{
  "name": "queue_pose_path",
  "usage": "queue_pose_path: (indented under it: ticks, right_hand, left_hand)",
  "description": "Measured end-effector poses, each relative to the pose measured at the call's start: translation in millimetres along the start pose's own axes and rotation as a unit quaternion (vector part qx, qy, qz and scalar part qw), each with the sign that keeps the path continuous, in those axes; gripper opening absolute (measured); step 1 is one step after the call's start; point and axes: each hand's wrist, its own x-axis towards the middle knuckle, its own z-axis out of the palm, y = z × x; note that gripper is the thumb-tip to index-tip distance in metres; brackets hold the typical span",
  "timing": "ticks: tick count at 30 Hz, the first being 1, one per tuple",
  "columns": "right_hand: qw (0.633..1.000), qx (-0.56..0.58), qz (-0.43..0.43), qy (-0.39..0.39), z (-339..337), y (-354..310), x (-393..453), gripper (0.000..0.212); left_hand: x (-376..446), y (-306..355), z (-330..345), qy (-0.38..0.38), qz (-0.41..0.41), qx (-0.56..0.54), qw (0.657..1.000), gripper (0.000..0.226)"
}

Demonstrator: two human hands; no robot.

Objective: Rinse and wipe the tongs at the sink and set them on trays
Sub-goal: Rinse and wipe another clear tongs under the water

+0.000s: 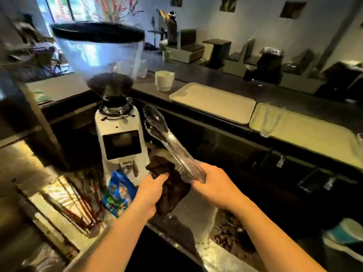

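Tongs held up by the hinge end for wiping

Tongs (172,143) of clear plastic hang in the air above the steel sink (206,250), their scoop tips aimed up and away toward the white grinder (120,138). The right hand (214,185) wraps its fingers round the hinge end, which leaves the long arms free for a cloth to travel along. The left hand (152,190) grips a dark brown cloth (169,185) bunched in its curled fingers, just beside the handle end and seemingly touching it, so the wiping step looks to be in hand. Holding the tongs over the basin likely lets drips fall there and not on the table (225,81). Two pale trays (214,101) lie side by side on that raised table beyond the sink; the farther-right one (314,134) seems to carry another clear pair already, though it is blurred.
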Motion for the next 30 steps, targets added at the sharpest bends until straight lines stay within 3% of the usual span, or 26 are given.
queue_pose_path:
  ticks: [5, 8, 13, 24, 27, 30]
  right_hand:
    - [0.989, 0.072, 0.109, 0.075, -61, 57, -21, 0.035]
    - [0.974, 0.094, 0.174, 0.111, -96, 89, -31, 0.032]
    - [0.943, 0.113, 0.275, 0.15, -138, 134, -40, 0.07]
    - [0.895, 0.072, 0.369, 0.238, -181, 184, -12, 0.081]
    - [0.869, 0.017, 0.422, 0.259, -191, 190, 6, 0.074]
    - [0.859, -0.03, 0.442, 0.255, -199, 197, 22, 0.053]
  left_hand:
    - [3, -3, 108, -0.055, -0.023, 0.035, 0.998, 0.005]
    - [3, -8, 167, -0.099, -0.013, 0.043, 0.994, 0.008]
    - [2, -10, 238, -0.156, -0.013, 0.054, 0.986, 0.011]
    - [15, -4, 300, -0.208, -0.03, 0.085, 0.974, 0.015]
    - [19, -1, 305, -0.208, -0.03, 0.082, 0.974, 0.016]
    - [24, -1, 305, -0.21, -0.03, 0.088, 0.973, 0.019]
